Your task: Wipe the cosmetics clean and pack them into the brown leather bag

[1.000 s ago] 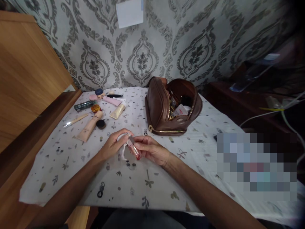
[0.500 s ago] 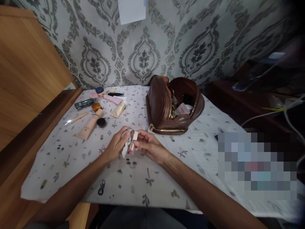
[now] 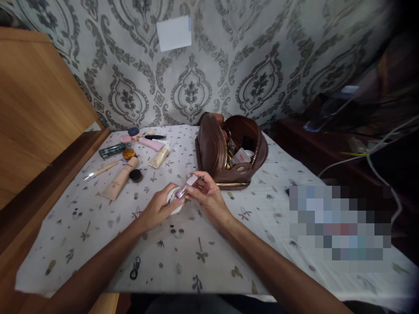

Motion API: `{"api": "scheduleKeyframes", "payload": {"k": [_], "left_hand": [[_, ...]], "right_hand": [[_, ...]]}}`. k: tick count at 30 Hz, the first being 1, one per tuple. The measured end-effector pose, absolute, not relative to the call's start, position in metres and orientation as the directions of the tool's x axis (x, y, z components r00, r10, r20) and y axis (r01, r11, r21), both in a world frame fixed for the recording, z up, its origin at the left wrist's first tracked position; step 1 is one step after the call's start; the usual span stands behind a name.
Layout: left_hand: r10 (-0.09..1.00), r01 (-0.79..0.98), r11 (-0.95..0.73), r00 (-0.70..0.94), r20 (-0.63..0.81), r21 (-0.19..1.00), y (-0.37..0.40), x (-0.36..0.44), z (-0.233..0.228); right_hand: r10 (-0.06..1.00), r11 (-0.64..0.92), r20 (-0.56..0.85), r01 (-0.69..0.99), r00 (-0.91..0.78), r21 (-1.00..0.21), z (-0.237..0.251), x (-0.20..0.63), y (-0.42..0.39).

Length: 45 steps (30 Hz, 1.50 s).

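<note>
So the person is holding a small lip gloss tube (image 3: 186, 188) just below the middle of the frame, in front of the open brown pouch (image 3: 229, 150). Right hand (image 3: 206, 196) is pinching the cap end; left hand (image 3: 160, 208) is curling around a white wipe (image 3: 173, 201) against the lower end. Looks light, rigid and probably slick, so gripping the cap and mid-barrel seems safest. Its long axis is running diagonally, cap pointing upper right, base lower left, just above the surface (image 3: 98, 231).
</note>
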<state>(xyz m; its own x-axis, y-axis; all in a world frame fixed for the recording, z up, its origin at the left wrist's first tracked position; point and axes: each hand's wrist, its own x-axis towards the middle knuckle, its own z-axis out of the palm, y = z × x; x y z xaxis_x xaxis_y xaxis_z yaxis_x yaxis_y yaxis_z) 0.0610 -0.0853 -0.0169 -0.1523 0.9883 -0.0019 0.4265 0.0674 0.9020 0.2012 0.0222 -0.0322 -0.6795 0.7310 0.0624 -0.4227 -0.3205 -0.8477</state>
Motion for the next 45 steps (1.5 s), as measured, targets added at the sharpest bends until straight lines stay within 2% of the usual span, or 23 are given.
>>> {"api": "scheduleKeyframes", "payload": {"k": [3, 6, 15, 20, 23, 29, 34, 37, 40, 45], "left_hand": [[0.994, 0.424, 0.044, -0.109, 0.003, 0.905, -0.084, 0.059, -0.017], [0.997, 0.418, 0.006, -0.068, 0.024, 0.908, -0.082, 0.057, -0.020], [0.998, 0.331, 0.033, -0.059, -0.014, 0.943, -0.080, 0.059, -0.030], [0.998, 0.299, 0.054, -0.042, -0.043, 0.953, -0.080, 0.060, -0.029], [0.994, 0.302, 0.078, -0.095, -0.051, 0.950, -0.079, 0.060, -0.028], [0.911, 0.316, 0.059, -0.405, 0.079, 0.947, -0.080, 0.057, -0.026], [0.825, 0.445, -0.054, -0.485, 0.291, 0.894, -0.085, 0.060, -0.021], [0.799, 0.530, -0.080, -0.472, 0.372, 0.844, -0.086, 0.061, -0.020], [0.810, 0.594, -0.138, -0.392, 0.435, 0.793, -0.085, 0.060, -0.023], [0.830, 0.652, -0.300, -0.182, 0.528, 0.697, -0.082, 0.059, -0.027]], "right_hand": [[0.738, -0.271, 0.098, -0.426, -0.668, -0.863, -0.031, 0.202, 0.022], [0.733, -0.262, 0.074, -0.380, -0.676, -0.887, -0.031, 0.203, 0.022], [0.744, -0.184, 0.123, -0.378, -0.657, -0.908, -0.025, 0.207, 0.022], [0.677, -0.181, 0.171, -0.387, -0.716, -0.904, -0.024, 0.207, 0.022], [0.649, -0.199, 0.178, -0.390, -0.739, -0.899, -0.025, 0.206, 0.022], [0.672, -0.108, 0.135, -0.276, -0.729, -0.955, -0.027, 0.208, 0.022], [0.592, -0.077, 0.095, -0.173, -0.800, -0.982, -0.032, 0.206, 0.018], [0.561, -0.070, 0.073, -0.136, -0.825, -0.988, -0.033, 0.205, 0.015], [0.558, -0.084, 0.065, -0.134, -0.827, -0.987, -0.035, 0.203, 0.016], [0.624, -0.083, 0.071, -0.156, -0.778, -0.984, -0.041, 0.201, 0.023]]}}
